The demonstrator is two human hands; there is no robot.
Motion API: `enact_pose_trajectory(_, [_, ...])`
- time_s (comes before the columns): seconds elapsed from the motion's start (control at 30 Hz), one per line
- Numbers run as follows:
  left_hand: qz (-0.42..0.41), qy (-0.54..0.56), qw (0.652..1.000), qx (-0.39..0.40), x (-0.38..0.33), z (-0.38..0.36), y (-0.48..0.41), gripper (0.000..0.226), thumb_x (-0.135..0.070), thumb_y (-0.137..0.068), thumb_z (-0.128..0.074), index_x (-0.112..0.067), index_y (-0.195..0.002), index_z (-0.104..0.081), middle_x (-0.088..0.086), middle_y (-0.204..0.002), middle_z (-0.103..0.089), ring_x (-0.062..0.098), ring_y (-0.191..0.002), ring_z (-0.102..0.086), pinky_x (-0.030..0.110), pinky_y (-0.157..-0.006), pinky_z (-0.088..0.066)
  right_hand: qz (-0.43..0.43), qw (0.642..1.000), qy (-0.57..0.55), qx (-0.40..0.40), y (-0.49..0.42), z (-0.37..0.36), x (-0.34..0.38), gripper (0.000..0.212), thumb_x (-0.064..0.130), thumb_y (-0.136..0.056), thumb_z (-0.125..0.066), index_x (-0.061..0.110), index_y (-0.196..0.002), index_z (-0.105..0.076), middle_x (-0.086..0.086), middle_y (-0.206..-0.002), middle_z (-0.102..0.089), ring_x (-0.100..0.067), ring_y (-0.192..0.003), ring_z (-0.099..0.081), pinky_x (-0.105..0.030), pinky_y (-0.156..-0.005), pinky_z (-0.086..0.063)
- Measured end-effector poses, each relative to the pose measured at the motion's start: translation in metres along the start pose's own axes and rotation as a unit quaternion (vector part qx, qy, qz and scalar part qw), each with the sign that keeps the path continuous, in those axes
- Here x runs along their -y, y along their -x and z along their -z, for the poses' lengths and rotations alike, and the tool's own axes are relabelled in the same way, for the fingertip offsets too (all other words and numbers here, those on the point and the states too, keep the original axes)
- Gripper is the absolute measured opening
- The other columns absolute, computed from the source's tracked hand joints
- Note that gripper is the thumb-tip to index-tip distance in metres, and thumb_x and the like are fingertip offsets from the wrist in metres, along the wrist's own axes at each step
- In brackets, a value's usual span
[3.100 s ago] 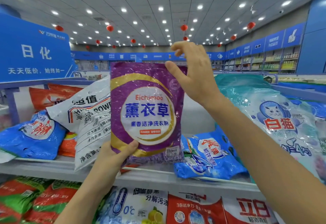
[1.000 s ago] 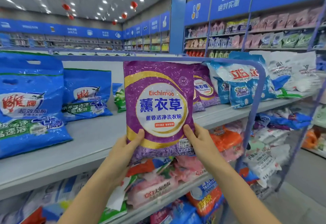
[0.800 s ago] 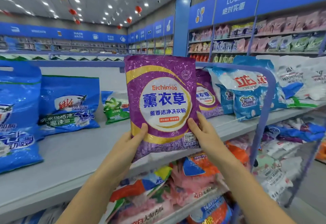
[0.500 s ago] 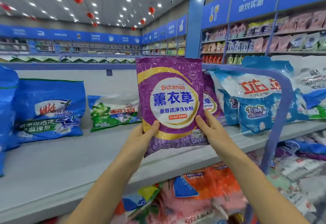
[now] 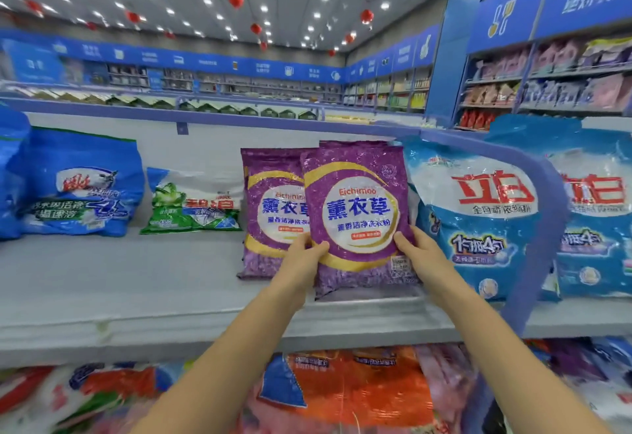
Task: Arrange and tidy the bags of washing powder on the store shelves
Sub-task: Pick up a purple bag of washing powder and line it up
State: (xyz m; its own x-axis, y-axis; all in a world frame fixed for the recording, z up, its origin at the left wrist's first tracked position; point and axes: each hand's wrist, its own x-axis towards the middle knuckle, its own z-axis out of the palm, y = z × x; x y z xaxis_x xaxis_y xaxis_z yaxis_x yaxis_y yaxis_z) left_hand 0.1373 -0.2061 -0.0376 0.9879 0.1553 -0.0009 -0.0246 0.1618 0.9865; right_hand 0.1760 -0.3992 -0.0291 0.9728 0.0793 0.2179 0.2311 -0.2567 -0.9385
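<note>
A purple lavender washing powder bag [image 5: 357,214] stands upright on the grey top shelf [image 5: 136,283]. My left hand [image 5: 302,262] grips its lower left corner and my right hand [image 5: 415,252] grips its lower right corner. Its base seems to rest on the shelf. Just behind it to the left stands a second purple bag [image 5: 270,214] of the same kind, partly covered by the held one. To the right, a light blue bag with red characters [image 5: 478,221] leans upright, close to the held bag.
A green and white bag [image 5: 195,204] and a dark blue bag [image 5: 82,184] lean further left on the shelf. A blue rounded shelf frame [image 5: 543,228] crosses in front of the right bags. Orange and pink bags [image 5: 352,385] fill the shelf below.
I carried the purple bag from the left part of the shelf to the right and moved it forward. It now stands beside the other purple bag, and my right hand holds the bottom corner.
</note>
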Motion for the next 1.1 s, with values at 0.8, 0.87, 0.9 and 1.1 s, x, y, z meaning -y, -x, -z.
enact_pose_trajectory(0.8, [-0.041,-0.063,0.992,-0.100,0.012,-0.060,-0.009,0.047,-0.003,-0.095,-0.048,-0.012,-0.140,-0.037,0.000,-0.119,-0.054,0.013,-0.101,-0.058,0.020,-0.071,-0.051,0.103,0.985,-0.007,-0.135,-0.024,-0.006,-0.015,0.054,-0.001,-0.092,-0.042,0.014,-0.143,-0.031,-0.007,-0.141,-0.043,-0.021,-0.129,-0.042,-0.042,-0.110,-0.036])
enact_pose_trajectory(0.87, [-0.063,-0.066,0.990,-0.104,0.008,-0.057,-0.004,0.050,-0.003,-0.095,-0.049,-0.014,-0.142,-0.036,0.004,-0.131,-0.051,0.021,-0.115,-0.056,0.027,-0.082,-0.052,0.124,0.982,0.057,-0.129,-0.021,-0.004,-0.011,0.056,0.002,-0.095,-0.041,0.012,-0.148,-0.024,-0.009,-0.146,-0.034,-0.021,-0.135,-0.033,-0.038,-0.114,-0.028])
enact_pose_trajectory(0.9, [-0.077,-0.065,0.990,-0.100,0.005,-0.055,0.000,0.052,-0.003,-0.095,-0.049,-0.015,-0.143,-0.034,0.003,-0.133,-0.048,0.021,-0.119,-0.053,0.025,-0.083,-0.051,0.131,0.980,0.079,-0.125,-0.018,-0.003,-0.008,0.056,0.004,-0.096,-0.039,0.012,-0.149,-0.022,-0.009,-0.149,-0.030,-0.020,-0.137,-0.029,-0.035,-0.115,-0.025])
enact_pose_trajectory(1.1, [-0.194,-0.102,0.968,-0.121,-0.012,-0.010,0.039,0.032,-0.010,-0.094,-0.054,-0.028,-0.121,-0.051,-0.009,-0.119,-0.058,-0.002,-0.103,-0.056,0.005,-0.070,-0.047,0.200,0.978,0.041,-0.053,0.012,-0.002,0.008,0.044,0.007,-0.096,-0.045,0.019,-0.139,-0.043,0.008,-0.142,-0.042,-0.017,-0.126,-0.045,-0.034,-0.104,-0.040])
